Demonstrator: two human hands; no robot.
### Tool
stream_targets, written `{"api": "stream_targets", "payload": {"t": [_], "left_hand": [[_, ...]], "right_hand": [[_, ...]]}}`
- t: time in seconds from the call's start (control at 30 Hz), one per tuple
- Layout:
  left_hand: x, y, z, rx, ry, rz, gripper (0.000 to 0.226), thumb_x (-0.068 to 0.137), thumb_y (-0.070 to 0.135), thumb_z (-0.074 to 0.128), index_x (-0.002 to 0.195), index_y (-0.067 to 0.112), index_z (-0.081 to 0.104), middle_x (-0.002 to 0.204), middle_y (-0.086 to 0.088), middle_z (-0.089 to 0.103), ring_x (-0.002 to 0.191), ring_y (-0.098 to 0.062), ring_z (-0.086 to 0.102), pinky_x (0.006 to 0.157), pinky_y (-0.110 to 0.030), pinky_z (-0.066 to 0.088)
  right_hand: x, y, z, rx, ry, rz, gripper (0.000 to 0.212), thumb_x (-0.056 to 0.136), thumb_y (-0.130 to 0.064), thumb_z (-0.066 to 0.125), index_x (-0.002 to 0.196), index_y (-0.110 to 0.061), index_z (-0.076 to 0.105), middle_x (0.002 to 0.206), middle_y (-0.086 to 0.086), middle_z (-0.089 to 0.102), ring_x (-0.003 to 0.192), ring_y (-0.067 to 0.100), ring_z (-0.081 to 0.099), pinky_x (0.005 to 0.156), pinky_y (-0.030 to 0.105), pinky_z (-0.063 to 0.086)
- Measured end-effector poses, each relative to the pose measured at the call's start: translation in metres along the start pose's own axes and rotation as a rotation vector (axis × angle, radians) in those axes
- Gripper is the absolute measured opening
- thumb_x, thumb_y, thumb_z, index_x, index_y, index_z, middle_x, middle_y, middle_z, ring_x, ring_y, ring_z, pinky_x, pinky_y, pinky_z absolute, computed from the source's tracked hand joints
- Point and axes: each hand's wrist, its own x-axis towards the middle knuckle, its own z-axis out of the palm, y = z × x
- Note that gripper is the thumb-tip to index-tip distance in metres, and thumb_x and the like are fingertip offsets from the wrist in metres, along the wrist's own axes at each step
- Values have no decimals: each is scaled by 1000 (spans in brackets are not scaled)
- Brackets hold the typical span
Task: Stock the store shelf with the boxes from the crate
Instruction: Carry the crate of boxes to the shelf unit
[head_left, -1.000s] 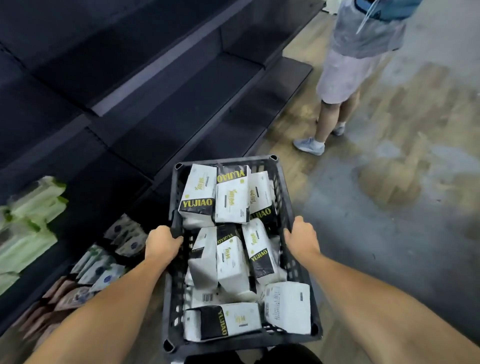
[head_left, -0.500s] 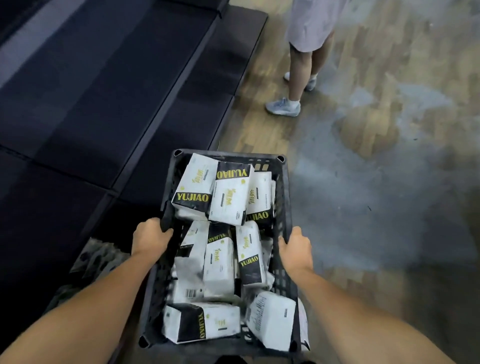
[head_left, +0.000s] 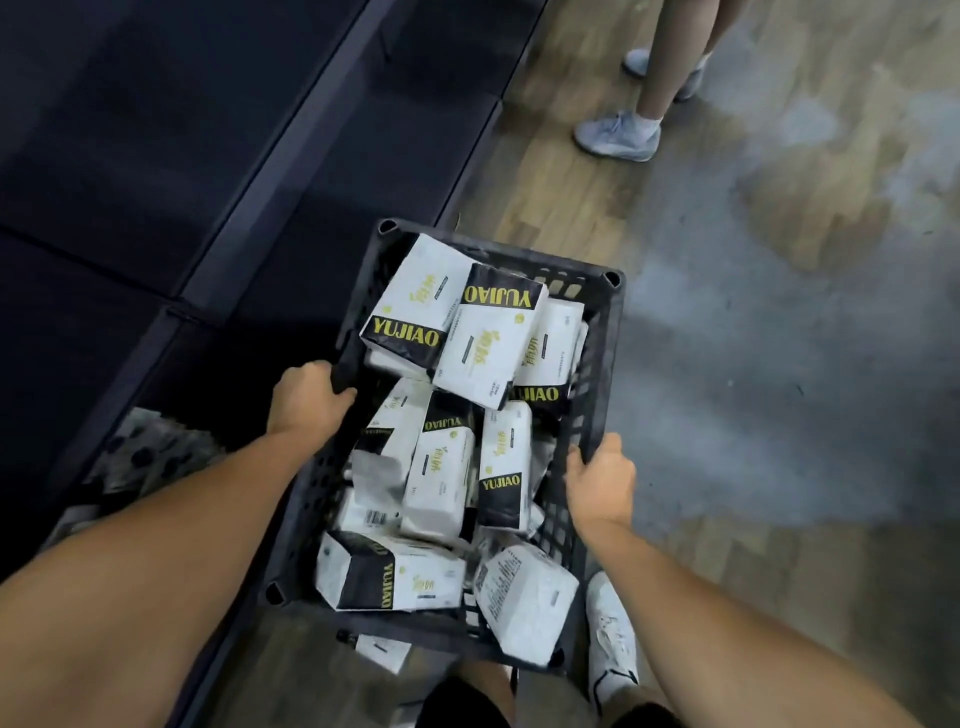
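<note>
A black plastic crate (head_left: 602, 332) hangs between my arms, carried above the floor. It is filled with several white-and-black boxes (head_left: 488, 338) printed YUJIAO in yellow, lying jumbled in all directions. My left hand (head_left: 306, 397) grips the crate's left rim. My right hand (head_left: 600, 480) grips the right rim, fingers curled over the edge. The dark store shelf (head_left: 218, 156) runs along the left side, its lower boards bare.
Another person's legs and grey sneakers (head_left: 618, 136) stand on the wooden floor ahead to the right. My own white shoe (head_left: 613, 639) shows under the crate. A few spotted packets (head_left: 150, 457) lie on the low shelf at left. Open floor lies to the right.
The view has tipped down and moved along the shelf. The crate now sits tilted to the right in view, closer to the floor, and both hands keep their grip on its rims.
</note>
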Motion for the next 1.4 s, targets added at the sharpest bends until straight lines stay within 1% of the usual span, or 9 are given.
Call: {"api": "stream_targets", "payload": {"t": [0.23,0.37,0.5,0.73,0.87,1.0,1.2,1.3,1.4], "left_hand": [[23,-9,16,26,13,-6,27,86,26,72,84,0,63,77,-18,61,83,-38,60,66,-35,45],[34,-17,27,33,15,-16,27,86,24,73,84,0,63,75,-18,60,81,-38,59,66,-36,46],[43,-29,38,25,37,-22,31,86,24,74,75,2,55,68,-12,53,70,-29,48,60,-34,39],[45,-40,45,0,47,-27,31,85,25,75,73,5,54,66,-14,54,72,-33,51,62,-34,40],[42,-35,45,-33,18,-64,24,87,21,72,94,0,61,90,-24,64,94,-43,59,71,-39,46],[38,-29,42,-151,-87,-169,43,88,20,71,119,-2,51,115,-26,61,109,-43,57,83,-40,46],[27,-30,47,-245,-100,-207,52,87,15,68,131,2,43,124,-23,58,113,-42,56,91,-44,49],[22,-34,54,-284,-75,-209,64,87,19,67,142,6,38,137,-20,50,122,-40,51,99,-48,47],[7,-34,58,-296,-36,-214,74,93,25,61,154,9,22,154,-18,31,137,-37,37,110,-48,37]], "right_hand": [[13,-2,29,28,-17,4,20,99,-21,53,100,-3,44,89,21,63,82,39,62,66,45,51],[12,0,47,46,-4,7,20,98,-22,54,96,-6,41,87,21,63,82,39,62,70,49,53],[6,1,61,55,13,-11,21,99,-22,53,92,-9,37,83,19,62,78,38,61,65,45,50],[-3,5,70,56,32,-11,22,99,-23,51,92,-10,35,74,13,55,75,39,59,59,38,40],[-5,1,65,68,6,3,22,98,-22,54,94,-9,37,78,16,59,75,38,58,62,42,46],[-5,-5,57,92,-74,26,18,96,-17,55,98,-10,38,77,8,52,74,33,55,62,38,45],[-2,-10,50,101,-148,56,18,95,-17,56,102,-11,40,88,12,58,78,33,60,68,44,54],[-1,-8,49,108,-179,61,23,94,-20,58,106,-11,40,90,12,59,80,33,61,69,43,53],[-4,-4,45,122,-203,56,39,93,-25,62,122,-10,41,102,12,63,86,29,59,76,41,53]]}}
